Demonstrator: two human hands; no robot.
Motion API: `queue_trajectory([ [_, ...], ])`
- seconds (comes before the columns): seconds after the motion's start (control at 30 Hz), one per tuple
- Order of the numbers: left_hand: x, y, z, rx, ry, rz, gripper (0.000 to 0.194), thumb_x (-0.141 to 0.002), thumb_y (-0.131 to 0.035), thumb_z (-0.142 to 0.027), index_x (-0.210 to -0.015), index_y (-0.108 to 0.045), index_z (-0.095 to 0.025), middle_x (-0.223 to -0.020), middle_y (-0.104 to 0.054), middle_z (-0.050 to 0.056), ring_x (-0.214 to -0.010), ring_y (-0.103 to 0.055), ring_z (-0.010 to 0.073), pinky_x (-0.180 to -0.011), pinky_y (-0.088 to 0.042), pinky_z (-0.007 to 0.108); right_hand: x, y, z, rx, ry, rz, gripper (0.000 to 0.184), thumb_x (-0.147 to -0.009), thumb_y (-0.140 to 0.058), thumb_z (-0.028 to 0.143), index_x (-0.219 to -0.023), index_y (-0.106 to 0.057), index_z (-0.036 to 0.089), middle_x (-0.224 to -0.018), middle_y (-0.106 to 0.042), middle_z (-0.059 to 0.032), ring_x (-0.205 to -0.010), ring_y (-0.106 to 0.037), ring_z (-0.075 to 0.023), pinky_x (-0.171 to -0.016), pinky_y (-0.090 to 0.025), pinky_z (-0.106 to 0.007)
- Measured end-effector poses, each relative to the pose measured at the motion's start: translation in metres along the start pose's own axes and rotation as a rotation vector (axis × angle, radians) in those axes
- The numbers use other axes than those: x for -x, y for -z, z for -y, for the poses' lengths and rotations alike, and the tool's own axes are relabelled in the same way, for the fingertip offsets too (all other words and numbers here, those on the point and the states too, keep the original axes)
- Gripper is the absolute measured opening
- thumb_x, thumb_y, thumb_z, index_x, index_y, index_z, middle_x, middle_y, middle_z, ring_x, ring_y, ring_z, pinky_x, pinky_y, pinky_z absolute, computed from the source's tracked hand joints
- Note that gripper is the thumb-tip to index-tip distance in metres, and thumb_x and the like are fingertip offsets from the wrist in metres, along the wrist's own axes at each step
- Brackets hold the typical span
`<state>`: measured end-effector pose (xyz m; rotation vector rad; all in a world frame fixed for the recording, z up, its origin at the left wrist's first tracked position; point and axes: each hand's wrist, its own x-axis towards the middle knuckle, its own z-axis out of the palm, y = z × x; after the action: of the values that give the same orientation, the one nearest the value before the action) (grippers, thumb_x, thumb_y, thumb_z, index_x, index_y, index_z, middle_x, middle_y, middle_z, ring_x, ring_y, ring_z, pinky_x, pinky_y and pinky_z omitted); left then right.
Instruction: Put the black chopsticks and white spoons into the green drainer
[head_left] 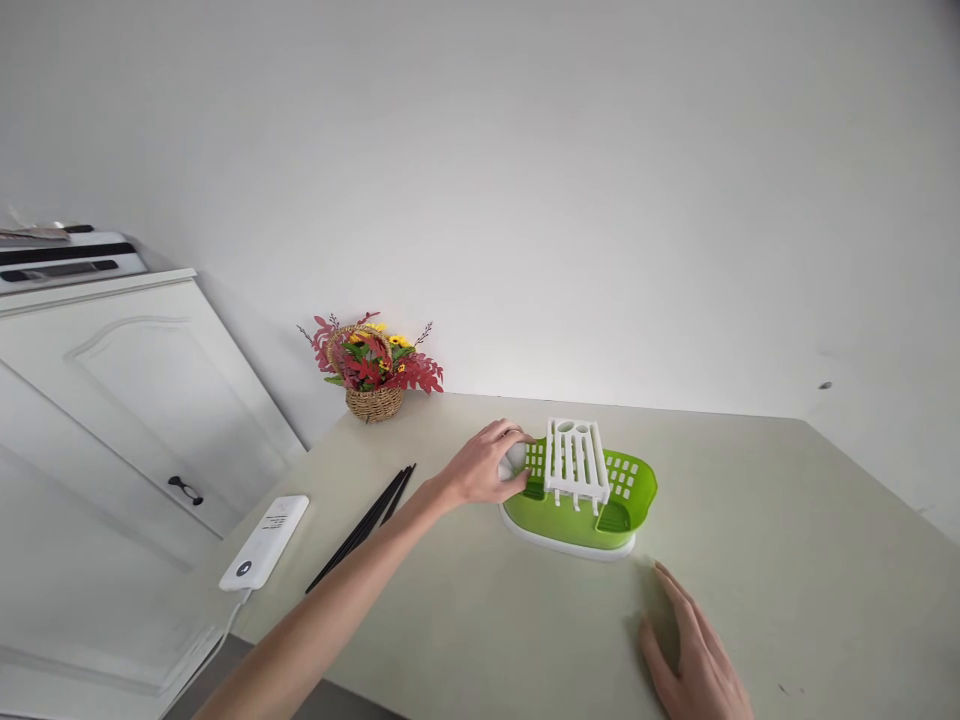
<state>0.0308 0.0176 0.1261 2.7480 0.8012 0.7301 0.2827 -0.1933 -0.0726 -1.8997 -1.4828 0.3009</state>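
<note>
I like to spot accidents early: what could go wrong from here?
The left hand, holding a white rounded item at one end of the green basket, might bump the white slotted rack set across it. The left forearm appears close to the black sticks; a sweep could scatter them. The cable runs off the table; a snag could drag the white device down.

Around one green caddy [559,525] bearing one white rack [576,465] were two hands: left hand [484,465] at nine o'clock with one whitish object [511,461], right hand [699,650] at half past four. One flower basket [375,404] stood at ten, one white device [264,543] at nine; black sticks [360,527] overlapped beyond counting.
</note>
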Motion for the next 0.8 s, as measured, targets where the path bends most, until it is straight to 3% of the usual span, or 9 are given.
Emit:
queue_trajectory([
  [0.33, -0.007, -0.005, 0.003, -0.037, 0.004, -0.01, 0.021, -0.085, -0.067, -0.029, -0.105, -0.066, -0.023, -0.104, -0.072, 0.006, -0.101, -0.065, 0.0246, -0.089, -0.054, 0.036, 0.001, 0.004, 0.003, 0.009, -0.012, 0.019, 0.06, -0.097, -0.045, 0.047, -0.154, -0.035, 0.03, -0.158, -0.048, -0.0038, -0.139, -0.052, -0.0294, -0.106, -0.052, -0.048],
  [0.57, -0.021, -0.019, 0.009, -0.078, 0.123, -0.094, 0.004, -0.088, -0.062, -0.026, -0.089, -0.064, -0.024, -0.089, -0.072, 0.002, -0.085, -0.065, 0.02, -0.075, -0.052, 0.032, 0.0, 0.003, 0.002, -0.006, 0.022, -0.007, 0.059, -0.097, -0.047, 0.045, -0.153, -0.038, 0.027, -0.156, -0.05, -0.0072, -0.138, -0.053, -0.0311, -0.106, -0.051, -0.049],
  [0.8, -0.032, -0.03, 0.007, -0.158, 0.142, -0.114, 0.016, -0.093, -0.057, -0.026, -0.079, -0.065, -0.023, -0.078, -0.069, 0.001, -0.074, -0.064, 0.0169, -0.066, -0.047, 0.028, -0.001, 0.005, 0.003, -0.005, 0.047, -0.012, 0.057, -0.097, -0.047, 0.043, -0.151, -0.04, 0.027, -0.154, -0.052, -0.0072, -0.138, -0.053, -0.0301, -0.109, -0.05, -0.049],
])
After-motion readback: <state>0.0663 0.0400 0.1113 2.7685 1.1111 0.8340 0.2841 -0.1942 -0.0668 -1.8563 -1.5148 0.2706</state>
